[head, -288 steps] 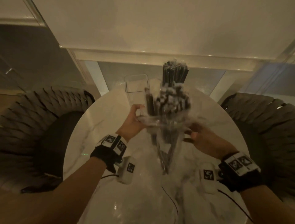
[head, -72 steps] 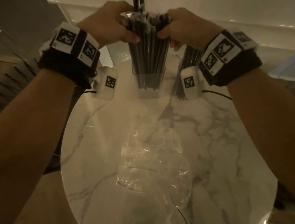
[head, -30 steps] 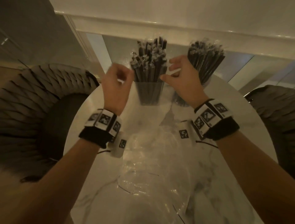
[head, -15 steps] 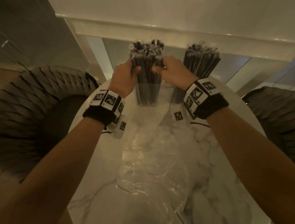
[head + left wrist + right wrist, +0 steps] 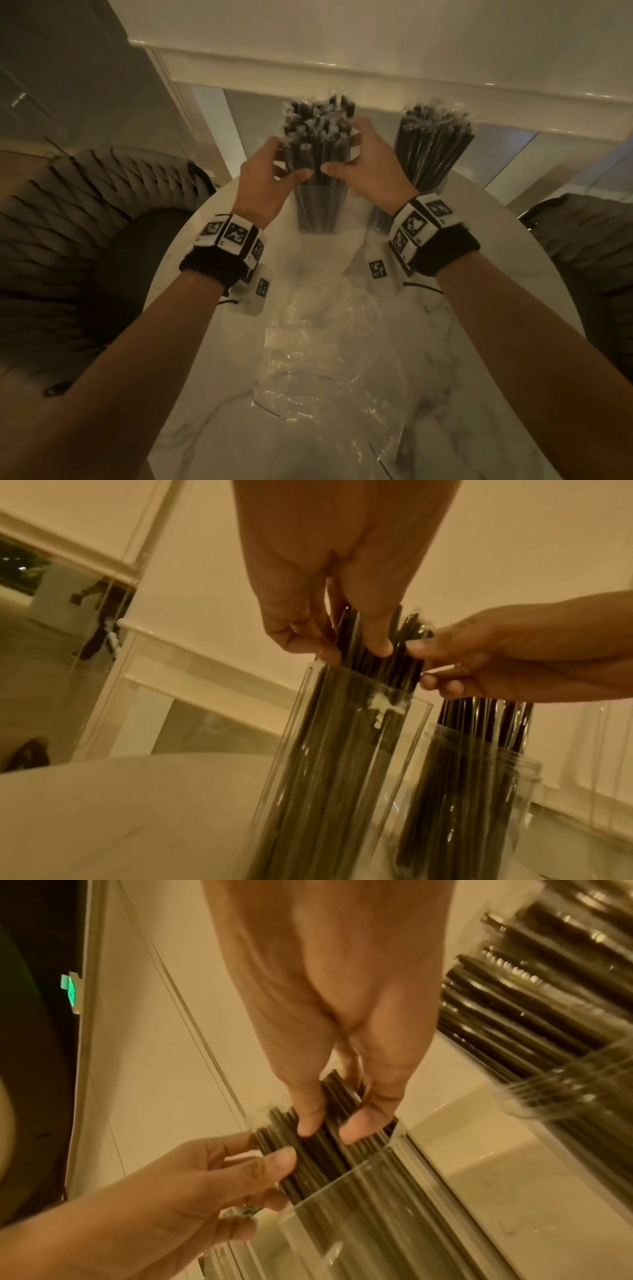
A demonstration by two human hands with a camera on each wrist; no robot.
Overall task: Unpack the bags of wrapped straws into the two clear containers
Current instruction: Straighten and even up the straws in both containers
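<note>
- The wrapped straws (image 5: 317, 144) stand upright as a dense bundle in the square clear container (image 5: 320, 210) at the far side of the marble surface (image 5: 212, 342). A second bundle stands in the round jar (image 5: 479, 791) just to its right.
- Left hand (image 5: 265, 178): fingers and thumb curled round the left flank of the bundle, above the container rim.
- Right hand (image 5: 370, 171): closed on the right flank in the same way, thumb to the front.
- Handling, as judged: each straw is light, thin and moderately stiff. The film wrappers look slick, so single straws can slide past one another (uneven tips already show this).
- Take hold at mid-length above the rim, with both hands opposed. Squeeze gently, because hard pressure could kink the straws.
- The container appears rigid but light, and a sideways pull on the bundle could tip it.
- Emptied plastic bags (image 5: 325, 359) lie crumpled on the near surface. They are limp and slippery.
</note>
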